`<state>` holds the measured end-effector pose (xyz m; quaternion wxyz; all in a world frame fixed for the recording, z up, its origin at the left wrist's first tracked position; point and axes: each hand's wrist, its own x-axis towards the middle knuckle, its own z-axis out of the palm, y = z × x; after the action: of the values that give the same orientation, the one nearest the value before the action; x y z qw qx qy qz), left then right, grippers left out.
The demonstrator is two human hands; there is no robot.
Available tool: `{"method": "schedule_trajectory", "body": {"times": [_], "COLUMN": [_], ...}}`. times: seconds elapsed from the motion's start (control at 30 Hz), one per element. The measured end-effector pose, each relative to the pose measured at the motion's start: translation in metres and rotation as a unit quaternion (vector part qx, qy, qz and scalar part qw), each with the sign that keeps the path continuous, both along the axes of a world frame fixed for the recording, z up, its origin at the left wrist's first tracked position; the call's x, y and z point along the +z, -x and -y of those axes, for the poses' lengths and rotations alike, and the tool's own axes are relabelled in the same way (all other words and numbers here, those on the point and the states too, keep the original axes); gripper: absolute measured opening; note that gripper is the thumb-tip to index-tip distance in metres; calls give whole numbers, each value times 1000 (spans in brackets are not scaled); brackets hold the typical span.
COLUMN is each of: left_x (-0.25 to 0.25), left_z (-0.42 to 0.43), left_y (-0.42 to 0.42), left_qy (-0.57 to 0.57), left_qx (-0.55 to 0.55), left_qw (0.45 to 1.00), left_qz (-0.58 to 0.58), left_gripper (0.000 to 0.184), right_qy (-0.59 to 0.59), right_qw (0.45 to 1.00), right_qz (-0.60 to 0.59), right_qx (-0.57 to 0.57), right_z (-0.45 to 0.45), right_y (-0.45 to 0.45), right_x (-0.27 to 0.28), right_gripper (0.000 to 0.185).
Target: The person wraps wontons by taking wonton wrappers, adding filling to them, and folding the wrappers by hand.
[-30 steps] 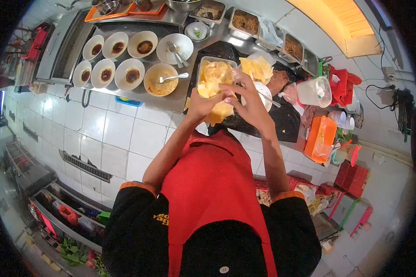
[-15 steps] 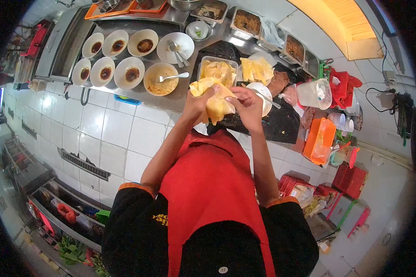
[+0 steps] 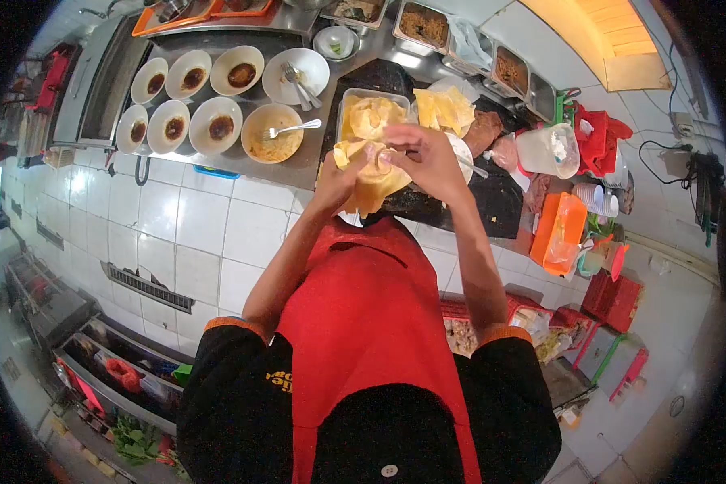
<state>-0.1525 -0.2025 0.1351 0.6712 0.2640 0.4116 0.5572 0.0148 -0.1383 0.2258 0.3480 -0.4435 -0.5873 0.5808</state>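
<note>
Yellow wrapper sheets (image 3: 369,194) hang from my left hand (image 3: 336,184), whose fingers are closed round them near the counter's front edge. My right hand (image 3: 430,165) pinches the top of the same wrappers, its fingertips meeting those of my left hand. Just behind, a clear container (image 3: 349,103) holds folded yellow pieces. More flat yellow wrappers (image 3: 444,110) lie to its right. A white plate (image 3: 462,153) with a utensil is partly hidden behind my right hand. To the left is a bowl of pale filling (image 3: 254,143) with a fork in it.
Several white bowls (image 3: 214,125) with dark sauce stand at the left, beside a bowl holding utensils (image 3: 319,68). Metal trays of food (image 3: 422,28) line the back. At the right are raw meat (image 3: 482,133), a clear tub (image 3: 544,152) and an orange basket (image 3: 558,234).
The wrappers have stayed in my left hand. My right hand moved away to the right, then came back onto them. The view has shifted slightly.
</note>
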Motion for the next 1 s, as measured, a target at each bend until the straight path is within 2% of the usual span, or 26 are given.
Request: {"method": "schedule_trajectory", "body": {"times": [0.07,0.17,0.2,0.23,0.27,0.3,0.33,0.37,0.43,0.5,0.57,0.63,0.7,0.77,0.83,0.97,1.0], "left_x": [-23,-21,-62,-49,-58,-71,-74,-76,-48,-59,-58,-61,-61,-59,-53,-46,-45], "left_z": [5,13,16,18,24,32,36,42,47,50,47,42,34,27,19,2,-2], "left_y": [3,17,31,46,55,62,72,75,79,81,76,71,67,63,56,35,28], "left_qy": [21,51,60,123,113,102,21,23,74,47,52,50,44,36,34,31,41], "left_qx": [15,70,65,24,57,89,51,55,140,132,129,122,117,101,96,61,47], "left_qw": [999,995,994,984,969,948,915,915,868,867,903,905,907,919,922,936,944], "left_qz": [-19,43,71,129,210,289,400,400,470,477,407,404,401,378,375,346,325], "left_gripper": [30,25,28,37,41,45,49,49,50,55,59,61,62,59,60,59,57], "right_qy": [18,18,21,-18,-59,-57,-92,-126,-118,-10,24,55,-106,-128,-292,-297,-252], "right_qw": [988,991,991,987,980,980,971,959,965,993,990,985,958,961,917,927,949], "right_qz": [109,110,110,151,191,190,221,251,232,103,95,88,250,237,270,226,188], "right_qx": [104,69,74,50,24,28,25,22,21,61,100,137,89,65,-36,-47,-37], "right_z": [-8,-15,-21,-30,-39,-47,-54,-58,-62,-71,-85,-90,-90,-84,-72,-42,-31], "right_y": [-11,-11,-16,-25,-33,-42,-47,-52,-44,-31,-17,-7,3,7,9,14,15], "right_x": [-16,-25,-37,-58,-77,-95,-107,-120,-121,-126,-139,-156,-170,-177,-174,-134,-120], "right_gripper": [29,27,27,26,24,24,24,24,25,29,30,32,33,27,22,22,23]}}
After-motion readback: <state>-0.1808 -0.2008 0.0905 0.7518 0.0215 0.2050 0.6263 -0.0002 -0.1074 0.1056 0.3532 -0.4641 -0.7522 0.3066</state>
